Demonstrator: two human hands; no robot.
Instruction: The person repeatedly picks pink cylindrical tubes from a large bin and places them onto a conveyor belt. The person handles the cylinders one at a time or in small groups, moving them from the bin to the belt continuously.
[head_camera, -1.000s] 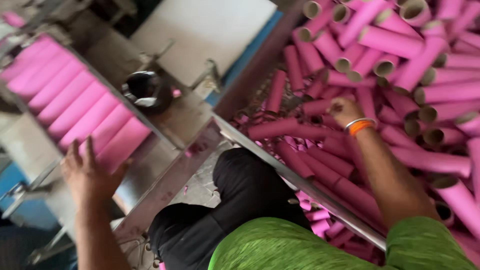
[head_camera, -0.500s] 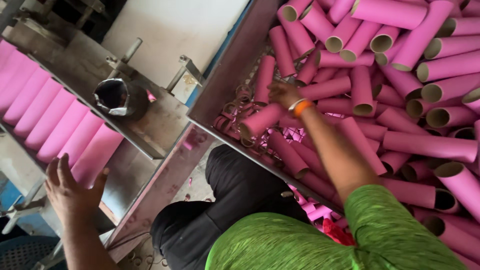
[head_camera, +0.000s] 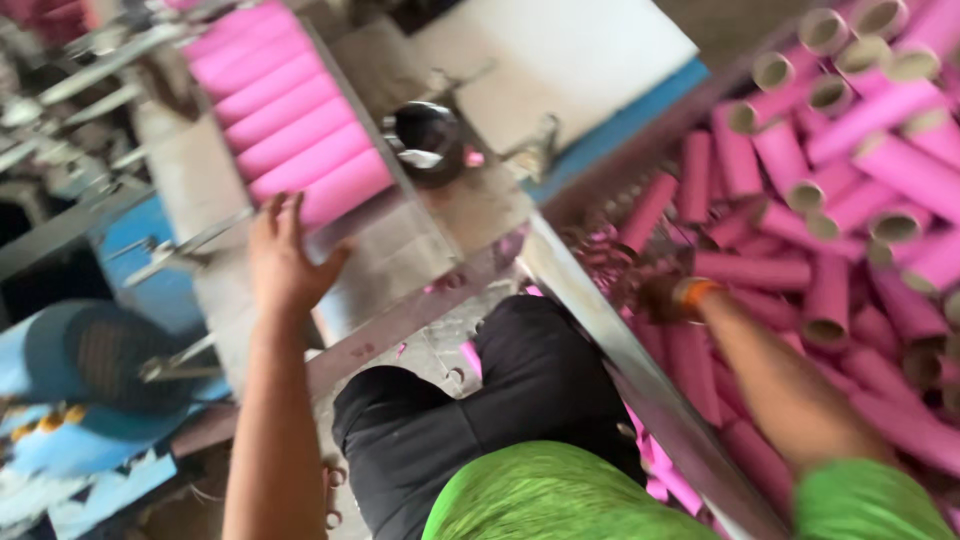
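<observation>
Pink tubes (head_camera: 860, 190) lie heaped in a metal-edged bin (head_camera: 640, 370) at the right, where the right hand (head_camera: 655, 295) reaches among them, its grip too blurred to tell. A sloping metal tray (head_camera: 400, 250) holds a neat row of pink tubes (head_camera: 290, 120); the left hand (head_camera: 285, 265) rests at its lower edge, fingers spread flat, bare metal beside it.

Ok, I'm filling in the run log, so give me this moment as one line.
left hand: flat by pink tube row on metal tray | right hand: reaching into bin of pink tubes, grip blurred
</observation>
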